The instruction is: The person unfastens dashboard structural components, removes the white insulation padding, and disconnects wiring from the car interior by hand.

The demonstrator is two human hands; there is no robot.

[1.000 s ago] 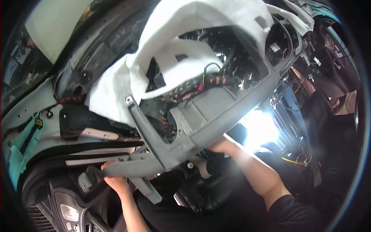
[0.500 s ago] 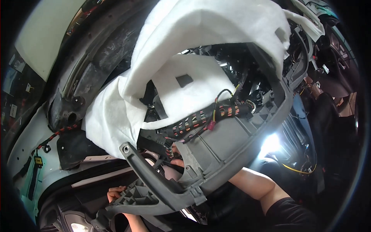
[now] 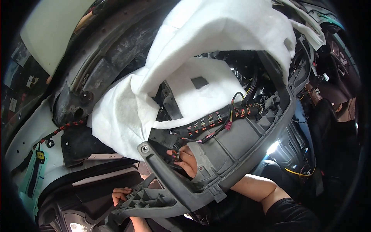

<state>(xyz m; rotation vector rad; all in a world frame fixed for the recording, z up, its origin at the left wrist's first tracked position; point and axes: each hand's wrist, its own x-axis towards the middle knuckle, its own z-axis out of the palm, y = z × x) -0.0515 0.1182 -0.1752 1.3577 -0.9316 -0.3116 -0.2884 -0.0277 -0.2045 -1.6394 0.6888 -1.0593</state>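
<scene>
A large dark grey plastic dashboard frame (image 3: 247, 152) lies across the middle, tilted. My left hand (image 3: 120, 194) has its fingers curled over the ribbed lower-left end of this frame. My right forearm passes beneath the frame, and my right hand (image 3: 187, 161) shows inside its opening. Thumb and fingers there close around a taped branch of the wiring harness (image 3: 176, 151). The thick harness trunk (image 3: 208, 121), wrapped in black tape with coloured wires between, runs across the frame with a small red connector (image 3: 228, 125). Part of my right hand is hidden by the frame.
White felt padding (image 3: 216, 27) drapes over the far side of the frame. A car door (image 3: 96, 193) stands at lower left, and a yellow connector (image 3: 40, 155) hangs on the pale body panel. At right a bright lamp (image 3: 273, 147) shines beside a yellow cable (image 3: 299, 173).
My right hand has come further up into the frame's opening and now shows more fully around the harness branch. The left hand keeps its hold; the whole view has shifted slightly.
</scene>
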